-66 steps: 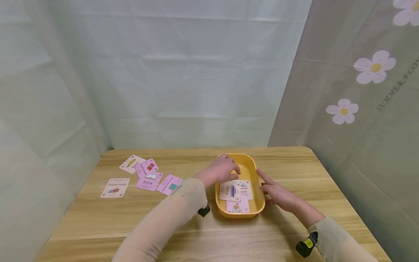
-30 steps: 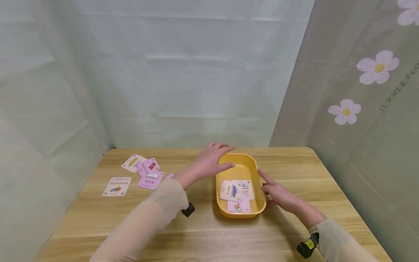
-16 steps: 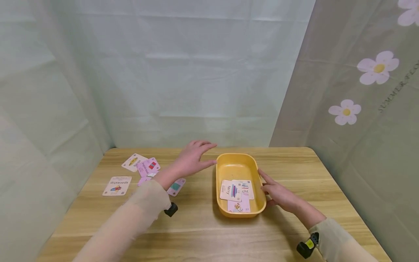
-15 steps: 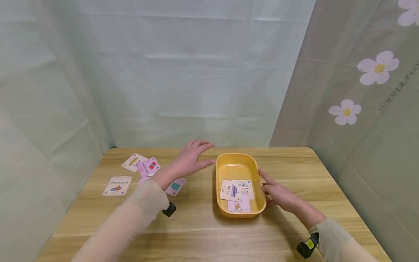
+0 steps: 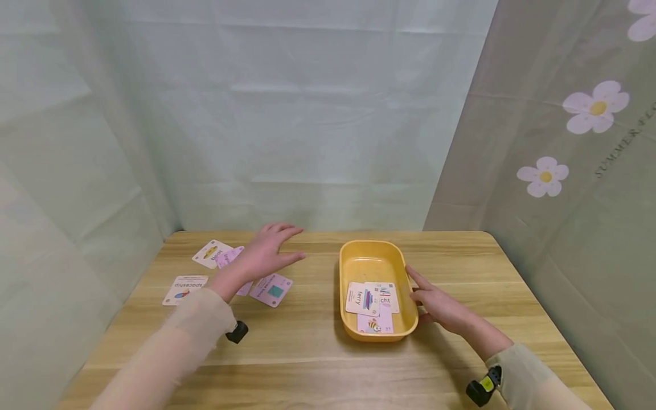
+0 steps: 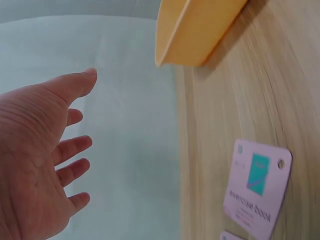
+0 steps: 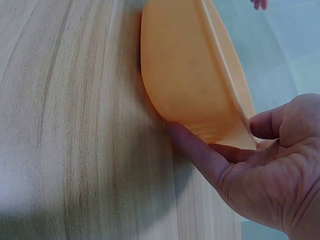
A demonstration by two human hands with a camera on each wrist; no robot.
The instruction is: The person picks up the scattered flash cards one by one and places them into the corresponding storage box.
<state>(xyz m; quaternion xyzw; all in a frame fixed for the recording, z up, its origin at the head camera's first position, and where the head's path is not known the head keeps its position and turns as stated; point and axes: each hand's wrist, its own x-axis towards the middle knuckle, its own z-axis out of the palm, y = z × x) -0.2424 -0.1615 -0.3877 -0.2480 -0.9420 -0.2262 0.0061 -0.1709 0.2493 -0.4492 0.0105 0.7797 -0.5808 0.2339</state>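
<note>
My left hand (image 5: pixel 263 253) hovers above the pink cards at the left, holding nothing, its thumb and fingers spread apart. Close beneath it lies the "exercise book" card (image 5: pixel 271 290); a further pink card (image 5: pixel 227 257) is partly covered by the hand. My right hand (image 5: pixel 441 304) touches the outer right wall of a yellow tray (image 5: pixel 376 337), its fingers against the side and rim. Inside the tray a "ferry" card (image 5: pixel 361 299) overlaps a card ending in "cht" (image 5: pixel 388 296) and a pink card with a bee (image 5: pixel 374 324).
On the wooden table (image 5: pixel 302 364), the "boat" card (image 5: pixel 209 253) lies at the back left. A "spaceship" card (image 5: pixel 184 288) sits nearer, partly behind the left sleeve. Pale cloth (image 5: pixel 318 125) hangs behind the table, and a flowered cloth (image 5: pixel 579 239) at its right.
My left hand has come out of the tray and moved left over the pink cards. The cards in the tray and my right hand have hardly moved.
</note>
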